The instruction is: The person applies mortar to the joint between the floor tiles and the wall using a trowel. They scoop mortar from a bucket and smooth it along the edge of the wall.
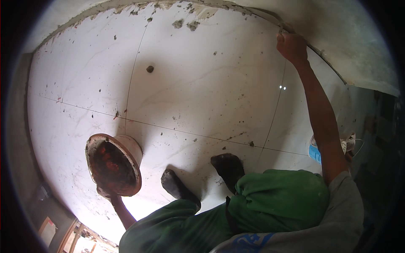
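Item: one round bucket [131, 145] with a reddish-brown rim and paler, smeared outer wall; a dark, reddish-patched residue is lining its inside. It is occupying the left part of the floor, its mouth facing lower left and its axis running back toward upper right; whether it is resting on the floor or being lifted cannot be told.

Left hand [104, 192]: grasping the bucket at the near edge of its rim, the wrist coming from below. This is the nearer hand.

Right hand [292, 47]: reaching far forward and right, the bucket lying well apart from it, toward lower left. It is clenching, apparently around a slim greyish piece [281, 29] at the foot of the rough grey-beige wall [350, 46]; the piece's kind cannot be told.

Around: floor [190, 97] of glossy white, faintly veined tiles, bearing scattered grey crumbs, one dark lump [149, 68] lying between the hands. Two dark-covered feet [228, 168] are pointing forward, right of the bucket. Loose green trousers [278, 198] are covering the bent legs. A blue-and-white object [314, 154] is sitting beside the right forearm, partly hidden.
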